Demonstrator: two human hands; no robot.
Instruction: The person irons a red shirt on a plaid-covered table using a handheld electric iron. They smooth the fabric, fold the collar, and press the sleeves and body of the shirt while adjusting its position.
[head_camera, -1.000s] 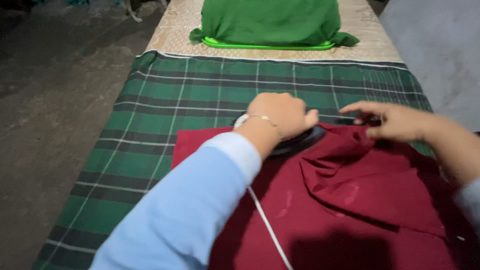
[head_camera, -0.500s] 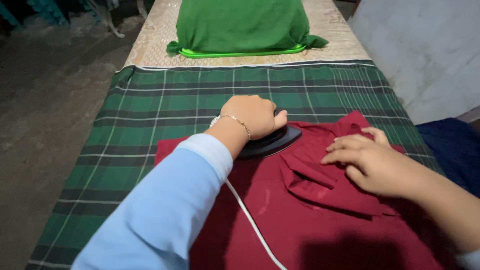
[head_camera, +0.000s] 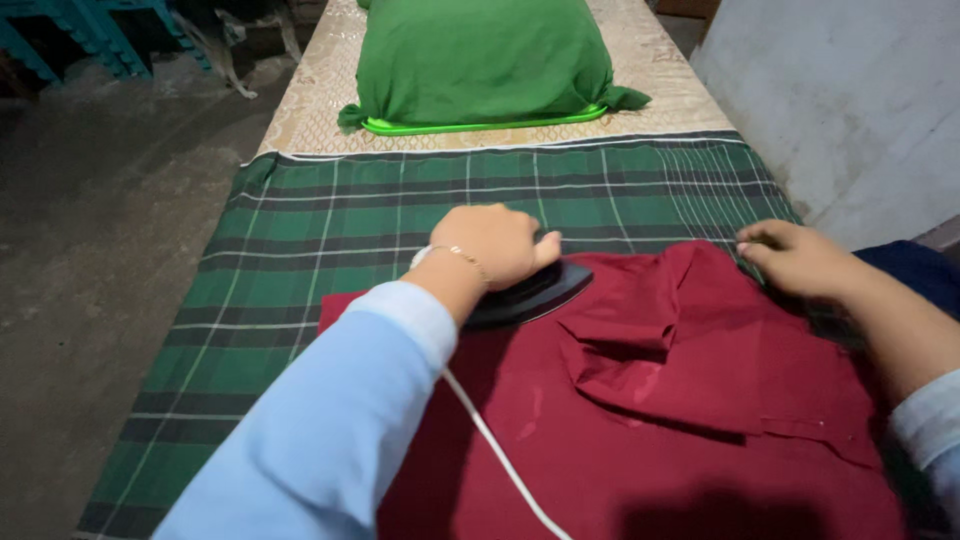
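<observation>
**Onlooker 1:** On the green plaid cloth (head_camera: 330, 230) that pads the long table, the maroon shirt (head_camera: 700, 420) lies spread flat; the left hand (head_camera: 497, 243) is closed round the handle of the dark iron (head_camera: 535, 292), fingers wrapped fully over it, the sole resting on the shirt's upper left part near its edge; the white cord (head_camera: 495, 450) trails back under the light blue sleeve (head_camera: 330, 440).

**Onlooker 2:** And the right hand (head_camera: 795, 258)?

**Onlooker 1:** At the shirt's far right edge, fingers curled down on the fabric; whether they pinch it or merely press it I cannot tell; held so, it seems, to keep the cloth taut and away from the hot sole, as a judgement.

**Onlooker 2:** The fold beside the iron?

**Onlooker 1:** A raised flap (head_camera: 640, 350), collar-like, lies just right of the iron's tip, not yet flattened.

**Onlooker 2:** Against half a second ago?

**Onlooker 1:** Then the right hand lay open, fingers spread flat on the folded part close to the iron; now it has gone outward to the edge, and the fabric between is drawn wider; the left hand's grip matches.

**Onlooker 2:** Beyond?

**Onlooker 1:** A green cloth bundle (head_camera: 480, 55) on a bright green tray (head_camera: 480, 125), well apart, at the far end; a grey wall (head_camera: 850, 100) to the right.
</observation>
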